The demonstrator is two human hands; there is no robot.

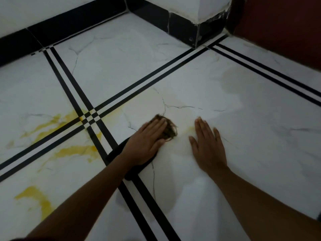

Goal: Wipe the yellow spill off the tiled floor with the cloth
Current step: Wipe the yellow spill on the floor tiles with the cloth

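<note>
My left hand [147, 140] lies flat with straight fingers on a dark cloth [169, 130], pressing it to the white marble-look tiled floor [243, 136]. The cloth's frayed brownish edge shows past my fingertips, and its black part sticks out under my wrist. My right hand [207, 145] rests flat and open on the bare tile, a little to the right of the cloth. Yellow spill [74, 151] streaks the tiles to the left, with more yellow near the black line crossing and at the lower left. A faint yellow trace lies between my hands.
Black double stripes [90, 117] cross the floor between tiles. A black skirting [69, 23] runs along the white wall at the back. A white column with a black base [196, 26] stands at the back right, next to a dark red surface [286, 32].
</note>
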